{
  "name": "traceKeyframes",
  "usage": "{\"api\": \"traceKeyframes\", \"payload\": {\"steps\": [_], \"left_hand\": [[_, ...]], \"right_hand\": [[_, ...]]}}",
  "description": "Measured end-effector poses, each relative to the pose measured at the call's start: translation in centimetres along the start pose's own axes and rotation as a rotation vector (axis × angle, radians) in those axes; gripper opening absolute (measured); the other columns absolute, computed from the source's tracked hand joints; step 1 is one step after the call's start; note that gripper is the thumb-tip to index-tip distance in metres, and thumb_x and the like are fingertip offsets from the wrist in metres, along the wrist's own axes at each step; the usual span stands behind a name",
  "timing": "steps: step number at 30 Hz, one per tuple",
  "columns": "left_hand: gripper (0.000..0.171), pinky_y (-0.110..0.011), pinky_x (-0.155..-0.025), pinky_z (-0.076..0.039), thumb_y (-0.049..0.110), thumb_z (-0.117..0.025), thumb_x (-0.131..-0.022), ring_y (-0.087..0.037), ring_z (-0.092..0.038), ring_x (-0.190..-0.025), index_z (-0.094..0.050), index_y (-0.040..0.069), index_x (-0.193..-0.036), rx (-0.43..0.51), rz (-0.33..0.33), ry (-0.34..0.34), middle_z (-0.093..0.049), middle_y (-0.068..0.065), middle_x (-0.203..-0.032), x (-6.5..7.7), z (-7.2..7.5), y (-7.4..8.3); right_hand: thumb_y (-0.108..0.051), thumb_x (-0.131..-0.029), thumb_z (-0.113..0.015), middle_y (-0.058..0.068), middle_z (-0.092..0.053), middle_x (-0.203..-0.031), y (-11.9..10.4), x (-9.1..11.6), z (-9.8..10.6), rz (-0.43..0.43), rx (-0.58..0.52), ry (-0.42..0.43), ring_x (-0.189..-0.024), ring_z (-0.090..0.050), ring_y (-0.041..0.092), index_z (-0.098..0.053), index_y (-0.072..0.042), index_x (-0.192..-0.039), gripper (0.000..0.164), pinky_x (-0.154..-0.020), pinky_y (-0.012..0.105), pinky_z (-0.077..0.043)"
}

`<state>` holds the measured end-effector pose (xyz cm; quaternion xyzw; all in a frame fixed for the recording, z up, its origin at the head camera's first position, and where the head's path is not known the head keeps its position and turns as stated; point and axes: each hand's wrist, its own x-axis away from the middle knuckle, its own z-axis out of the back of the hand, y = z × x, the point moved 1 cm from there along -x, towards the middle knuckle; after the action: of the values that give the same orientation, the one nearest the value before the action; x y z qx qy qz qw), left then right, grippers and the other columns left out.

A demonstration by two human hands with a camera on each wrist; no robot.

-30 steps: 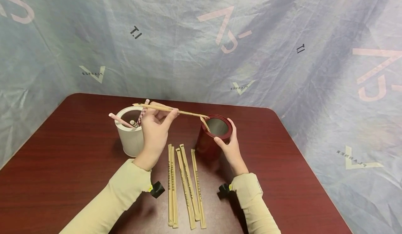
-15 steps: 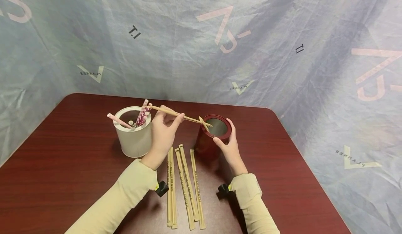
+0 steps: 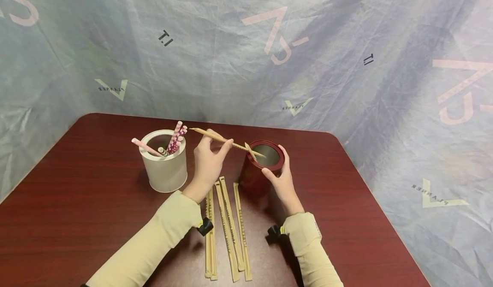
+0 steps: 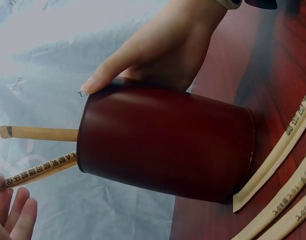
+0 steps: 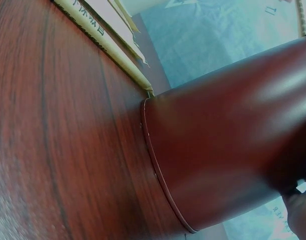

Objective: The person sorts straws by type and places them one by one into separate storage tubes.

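L hand pinches wrapped straw, tip over red can mouth; R hand clamped round can. Prog: 1 other straw in, 5 tbl straws prob. to go.

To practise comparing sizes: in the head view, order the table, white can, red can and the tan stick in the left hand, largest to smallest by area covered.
1. Table
2. White can and red can: too alike to rank; the right hand covers part of the latter.
3. Tan stick
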<state>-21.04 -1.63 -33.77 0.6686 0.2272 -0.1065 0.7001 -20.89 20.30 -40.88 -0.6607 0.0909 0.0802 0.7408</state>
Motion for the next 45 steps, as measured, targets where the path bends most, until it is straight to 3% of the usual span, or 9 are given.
{"api": "traceKeyframes", "payload": {"steps": [11, 19, 29, 37, 45], "left_hand": [[0.020, -0.026, -0.065, -0.059, 0.017, -0.070, -0.090, -0.030, -0.070, -0.073, -0.059, 0.001, -0.095, -0.091, 0.005, -0.058, -0.065, -0.014, -0.095, 0.1, -2.4, -0.7], [0.019, -0.035, -0.072, -0.053, 0.018, -0.071, -0.088, -0.026, -0.067, -0.089, -0.063, 0.003, -0.099, -0.213, 0.010, -0.084, -0.070, -0.013, -0.096, 0.4, -3.3, -0.9], [0.012, -0.043, -0.090, -0.050, 0.016, -0.072, -0.088, -0.028, -0.063, -0.106, -0.064, 0.007, -0.092, -0.248, 0.043, -0.127, -0.065, -0.011, -0.105, 0.4, -4.2, -1.6], [0.020, -0.034, -0.072, -0.052, 0.020, -0.075, -0.085, -0.026, -0.062, -0.081, -0.062, 0.006, -0.093, -0.273, 0.040, -0.145, -0.063, -0.010, -0.100, 0.4, -4.6, -1.8], [0.025, -0.035, -0.074, -0.055, 0.018, -0.076, -0.084, -0.025, -0.063, -0.094, -0.061, 0.005, -0.099, -0.241, 0.021, -0.159, -0.060, -0.011, -0.098, 0.6, -4.5, -2.0]], "right_hand": [[-0.007, -0.091, -0.062, 0.002, -0.036, -0.149, -0.3, 0.0, 0.3, -0.003, 0.011, 0.006, -0.125, -0.044, 0.016, -0.017, -0.028, -0.153, 0.080, -0.092, 0.013, -0.046], [-0.009, -0.091, -0.061, 0.003, -0.034, -0.151, -0.5, 0.1, 0.2, -0.006, 0.013, -0.009, -0.126, -0.044, 0.019, -0.016, -0.028, -0.154, 0.080, -0.092, 0.014, -0.046], [-0.007, -0.089, -0.062, 0.005, -0.034, -0.151, -0.3, -0.1, 0.0, 0.021, 0.009, 0.000, -0.126, -0.044, 0.021, -0.017, -0.028, -0.153, 0.081, -0.091, 0.013, -0.046], [-0.010, -0.089, -0.065, 0.007, -0.034, -0.151, 0.0, -0.2, 0.0, 0.028, 0.014, -0.005, -0.127, -0.045, 0.026, -0.018, -0.028, -0.152, 0.081, -0.090, 0.014, -0.047], [-0.011, -0.089, -0.065, 0.004, -0.035, -0.150, 0.0, -0.1, 0.0, 0.016, 0.007, -0.007, -0.125, -0.047, 0.023, -0.018, -0.031, -0.152, 0.080, -0.089, 0.015, -0.048]]}}
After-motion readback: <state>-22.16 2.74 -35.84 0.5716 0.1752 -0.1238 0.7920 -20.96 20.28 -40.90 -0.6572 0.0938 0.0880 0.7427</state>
